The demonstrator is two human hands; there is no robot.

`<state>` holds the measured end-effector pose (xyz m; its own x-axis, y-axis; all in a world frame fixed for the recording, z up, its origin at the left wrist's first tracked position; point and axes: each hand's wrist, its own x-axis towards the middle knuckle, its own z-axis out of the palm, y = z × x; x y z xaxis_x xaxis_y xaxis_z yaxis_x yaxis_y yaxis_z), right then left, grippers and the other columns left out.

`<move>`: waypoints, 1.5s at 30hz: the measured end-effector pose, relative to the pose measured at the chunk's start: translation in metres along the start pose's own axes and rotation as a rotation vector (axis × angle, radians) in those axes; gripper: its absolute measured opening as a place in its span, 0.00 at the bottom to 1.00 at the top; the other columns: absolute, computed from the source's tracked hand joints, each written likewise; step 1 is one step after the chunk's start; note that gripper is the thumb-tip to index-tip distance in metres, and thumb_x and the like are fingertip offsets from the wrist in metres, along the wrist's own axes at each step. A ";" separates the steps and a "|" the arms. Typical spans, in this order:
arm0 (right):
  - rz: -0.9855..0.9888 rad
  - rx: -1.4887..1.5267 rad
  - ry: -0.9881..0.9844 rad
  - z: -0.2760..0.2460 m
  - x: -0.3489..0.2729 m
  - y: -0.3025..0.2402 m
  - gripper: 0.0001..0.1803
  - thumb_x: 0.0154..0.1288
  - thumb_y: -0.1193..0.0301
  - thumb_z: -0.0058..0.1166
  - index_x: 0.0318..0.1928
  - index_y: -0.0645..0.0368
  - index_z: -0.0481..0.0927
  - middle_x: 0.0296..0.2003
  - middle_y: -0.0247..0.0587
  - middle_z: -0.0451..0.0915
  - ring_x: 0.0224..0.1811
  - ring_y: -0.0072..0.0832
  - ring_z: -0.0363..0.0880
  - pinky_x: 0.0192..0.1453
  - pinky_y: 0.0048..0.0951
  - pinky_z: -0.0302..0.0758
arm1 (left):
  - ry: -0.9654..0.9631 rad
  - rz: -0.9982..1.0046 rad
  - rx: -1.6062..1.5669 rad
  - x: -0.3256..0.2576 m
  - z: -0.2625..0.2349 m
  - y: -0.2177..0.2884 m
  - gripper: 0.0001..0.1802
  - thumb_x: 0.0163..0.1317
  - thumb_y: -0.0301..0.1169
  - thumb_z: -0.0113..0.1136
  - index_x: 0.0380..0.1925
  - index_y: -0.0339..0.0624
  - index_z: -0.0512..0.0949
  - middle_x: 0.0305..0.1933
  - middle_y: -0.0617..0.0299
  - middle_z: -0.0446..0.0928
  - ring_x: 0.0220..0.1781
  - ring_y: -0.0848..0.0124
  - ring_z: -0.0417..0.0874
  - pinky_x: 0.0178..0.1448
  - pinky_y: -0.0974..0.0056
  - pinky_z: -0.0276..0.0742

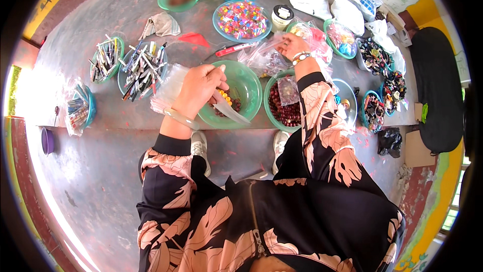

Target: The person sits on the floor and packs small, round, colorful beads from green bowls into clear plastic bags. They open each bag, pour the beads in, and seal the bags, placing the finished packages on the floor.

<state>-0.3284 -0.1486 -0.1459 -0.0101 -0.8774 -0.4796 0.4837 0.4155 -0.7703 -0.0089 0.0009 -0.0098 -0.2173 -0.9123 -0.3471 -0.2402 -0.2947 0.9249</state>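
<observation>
Grey concrete floor [100, 171] carries round green plastic bowls. Left hand [198, 88] pinches a clear crinkled bag [229, 108] over a bowl [246, 83]; right hand [292, 45] grips glossy plastic packets [264, 58] farther off.

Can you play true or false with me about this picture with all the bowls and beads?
1. The left hand holds a small clear plastic bag over a green bowl. True.
2. The right hand rests inside the bowl of dark red beads. False: it reaches farther away, to a heap of clear plastic bags.
3. A bowl of many-coloured beads sits on the far side of the green bowl. True.
4. The two bowls of pens are on the person's right. False: they are on the left.
5. The right wrist wears beaded bracelets. True.
</observation>
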 end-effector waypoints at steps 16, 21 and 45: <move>-0.082 -0.127 -0.749 0.062 -0.170 0.010 0.15 0.55 0.67 0.55 0.41 0.60 0.73 0.49 0.47 0.74 0.57 0.42 0.70 0.54 0.41 0.69 | -0.114 0.129 -0.695 0.003 0.005 -0.014 0.13 0.58 0.31 0.58 0.42 0.36 0.75 0.33 0.63 0.77 0.14 0.85 0.62 0.16 0.81 0.55; -0.147 -0.319 -0.594 0.071 -0.168 0.011 0.36 0.51 0.60 0.62 0.58 0.58 0.62 0.48 0.39 0.74 0.52 0.31 0.72 0.49 0.31 0.66 | -0.189 0.203 -0.425 -0.007 0.000 -0.008 0.13 0.55 0.25 0.58 0.41 0.33 0.75 0.33 0.62 0.78 0.16 0.86 0.64 0.18 0.79 0.58; -0.293 -0.671 -0.346 0.106 -0.144 0.056 0.08 0.61 0.71 0.51 0.34 0.63 0.77 0.25 0.36 0.80 0.26 0.20 0.78 0.31 0.22 0.75 | 0.137 0.113 0.046 0.017 -0.003 -0.042 0.10 0.55 0.32 0.58 0.31 0.36 0.81 0.19 0.65 0.74 0.16 0.80 0.68 0.19 0.70 0.63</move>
<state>-0.2076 -0.0245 -0.0752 0.2698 -0.9516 -0.1470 -0.1263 0.1164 -0.9851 0.0006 -0.0031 -0.0545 -0.1156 -0.9699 -0.2142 -0.2650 -0.1777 0.9477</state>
